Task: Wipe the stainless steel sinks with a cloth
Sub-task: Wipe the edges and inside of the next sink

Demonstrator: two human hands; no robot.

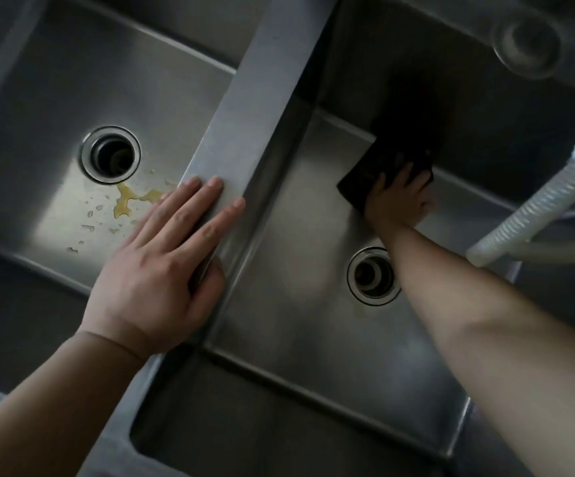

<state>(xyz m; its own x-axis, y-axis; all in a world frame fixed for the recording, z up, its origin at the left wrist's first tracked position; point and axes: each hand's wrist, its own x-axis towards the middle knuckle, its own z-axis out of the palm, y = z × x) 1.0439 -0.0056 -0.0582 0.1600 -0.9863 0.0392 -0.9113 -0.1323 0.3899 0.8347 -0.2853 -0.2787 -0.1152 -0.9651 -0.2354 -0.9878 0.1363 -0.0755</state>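
Two stainless steel sinks lie side by side. The left sink (38, 108) has a round drain (110, 154) and a yellow spill (131, 197) with droplets beside it. My left hand (162, 266) rests flat, fingers straight, on the divider (262, 98) between the basins. Down in the right sink (296, 235) my right hand (398, 199) presses a dark cloth (365, 177) against the floor near the far wall. A second drain (372, 275) sits just left of my right forearm.
A white ribbed hose (527, 215) crosses the right edge above the right sink. A round metal fitting (527, 44) shows at the top right on the back wall. The near rim of the sinks runs along the bottom.
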